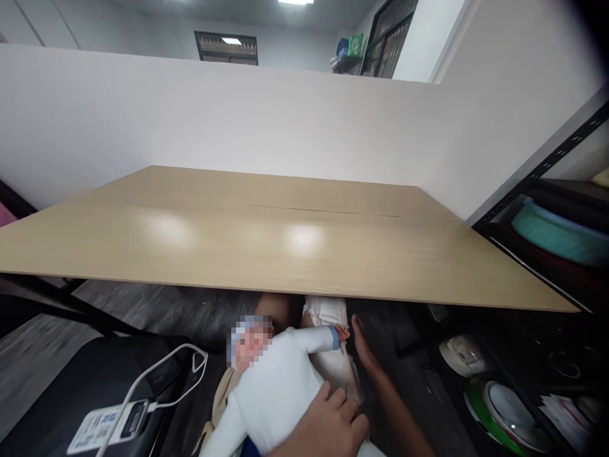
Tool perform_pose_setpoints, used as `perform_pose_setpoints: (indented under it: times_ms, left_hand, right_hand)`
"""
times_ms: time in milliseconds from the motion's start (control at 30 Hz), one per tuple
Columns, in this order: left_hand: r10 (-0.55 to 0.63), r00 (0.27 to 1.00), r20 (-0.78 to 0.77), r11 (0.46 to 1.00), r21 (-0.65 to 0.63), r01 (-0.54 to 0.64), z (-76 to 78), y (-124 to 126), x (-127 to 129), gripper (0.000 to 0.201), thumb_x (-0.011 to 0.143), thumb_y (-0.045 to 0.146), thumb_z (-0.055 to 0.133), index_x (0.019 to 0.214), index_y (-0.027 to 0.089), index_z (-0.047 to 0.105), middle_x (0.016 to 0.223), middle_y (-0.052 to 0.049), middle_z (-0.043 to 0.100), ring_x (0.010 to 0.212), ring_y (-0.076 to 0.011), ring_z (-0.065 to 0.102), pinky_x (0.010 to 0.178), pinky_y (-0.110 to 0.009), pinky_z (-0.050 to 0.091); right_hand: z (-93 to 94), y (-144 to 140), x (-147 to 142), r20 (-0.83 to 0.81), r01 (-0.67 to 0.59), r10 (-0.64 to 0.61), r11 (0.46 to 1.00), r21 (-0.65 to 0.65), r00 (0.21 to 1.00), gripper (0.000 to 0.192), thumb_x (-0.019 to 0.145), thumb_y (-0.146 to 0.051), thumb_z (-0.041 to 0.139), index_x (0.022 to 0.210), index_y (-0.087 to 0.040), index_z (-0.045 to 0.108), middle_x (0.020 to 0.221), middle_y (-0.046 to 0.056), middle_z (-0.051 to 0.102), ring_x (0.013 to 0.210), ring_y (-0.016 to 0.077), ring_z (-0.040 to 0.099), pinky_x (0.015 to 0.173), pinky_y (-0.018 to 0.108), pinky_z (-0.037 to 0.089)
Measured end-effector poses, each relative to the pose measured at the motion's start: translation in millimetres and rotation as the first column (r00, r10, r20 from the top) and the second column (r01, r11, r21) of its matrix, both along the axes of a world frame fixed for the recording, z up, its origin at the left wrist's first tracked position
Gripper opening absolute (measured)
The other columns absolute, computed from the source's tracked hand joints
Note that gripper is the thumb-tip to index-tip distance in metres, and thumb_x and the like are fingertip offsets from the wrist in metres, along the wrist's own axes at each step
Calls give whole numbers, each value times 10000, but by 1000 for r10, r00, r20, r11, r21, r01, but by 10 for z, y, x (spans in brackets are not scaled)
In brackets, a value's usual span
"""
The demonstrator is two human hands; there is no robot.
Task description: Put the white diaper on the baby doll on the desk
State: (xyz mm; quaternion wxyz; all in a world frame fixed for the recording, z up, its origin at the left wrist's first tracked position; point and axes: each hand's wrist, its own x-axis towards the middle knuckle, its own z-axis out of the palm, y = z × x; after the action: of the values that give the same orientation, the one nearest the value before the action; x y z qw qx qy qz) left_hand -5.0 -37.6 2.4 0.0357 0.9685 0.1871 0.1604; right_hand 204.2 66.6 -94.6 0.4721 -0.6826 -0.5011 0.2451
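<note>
A baby doll in a white long-sleeved outfit with blue cuffs lies tilted across my lap, below the tabletop's front edge. My left hand presses over its lower body, fingers curled down on the white cloth. Alongside the doll, a white diaper is spread, partly covered by the doll's arm and body. My right hand is just right of the diaper and the doll's small hand, with fingers stretched out and nothing visible in them. The doll's legs are hidden.
A wooden tabletop spans the view above my lap. On the left, a black chair seat carries a white power bank with a cable. At right, a black shelf rack holds a teal basin and kitchenware.
</note>
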Motion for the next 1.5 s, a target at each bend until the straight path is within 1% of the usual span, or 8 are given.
perform_pose_setpoints:
  times_ms: [233,433,600,800,967,1233,1367,1500]
  left_hand:
    - [-106,980,-169,950,-310,49,646,-3,-254,576,866,643,858,1222,234,663,1188,-46,732,1040,-282,653,862,-418,412]
    - [-96,993,-69,915,-400,61,772,-77,-368,406,992,481,748,1330,270,674,1206,-45,748,1167,-288,643,1033,-445,429]
    - [-93,990,108,903,-409,129,867,-89,-541,498,1069,430,660,1536,286,561,1420,-67,727,1390,-293,592,1298,-513,348]
    - [246,834,494,942,-323,-87,694,-471,-1318,402,1000,310,753,1375,342,613,1214,-70,751,1238,-278,705,1171,-514,555]
    - [679,498,539,717,-340,-609,430,-633,-1842,541,877,252,829,1338,279,546,1347,-135,627,1259,-341,680,893,-472,673]
    - [686,666,292,685,-568,-456,1015,562,-1699,659,873,265,757,1438,217,422,1381,-116,693,1273,-289,719,1072,-427,589]
    - [583,785,211,740,-536,-406,1636,1137,-1580,535,860,292,725,1363,217,559,1283,-58,762,1115,-279,745,941,-358,564]
    - [496,852,167,793,-488,-366,2022,1457,-1508,509,855,325,713,1335,184,617,1205,-40,779,1014,-256,729,888,-326,534]
  right_hand:
    - [549,-391,128,68,-188,186,982,30,980,627,1048,-643,528,1486,-215,664,1512,159,678,1440,324,597,1251,501,437]
    - [1222,-303,-433,463,-709,683,689,-151,566,538,997,-355,712,1516,-238,629,1435,109,710,1345,302,615,1216,468,425]
    - [1398,-138,-883,575,-700,693,662,-268,435,192,996,-218,645,1174,-186,707,1134,82,744,1094,272,660,1045,402,470]
    - [1706,-356,-1019,518,-705,620,708,-47,589,243,979,-206,633,1219,-221,671,1152,81,734,1098,280,659,999,398,502]
    - [1955,-706,-859,82,-502,496,840,207,864,326,874,-211,624,1194,-251,675,1067,28,767,944,237,713,826,321,554]
    - [2417,-716,-523,-243,-165,236,945,282,941,314,906,-416,673,1165,-238,675,1038,30,765,886,228,702,730,295,549]
    - [2590,-446,-95,68,-123,110,961,247,992,296,911,-390,642,1167,-242,671,1042,39,762,908,240,688,764,321,519]
    - [2640,-307,374,570,-169,-8,952,257,821,273,955,-435,658,1128,-227,696,1077,111,757,990,290,676,836,385,473]
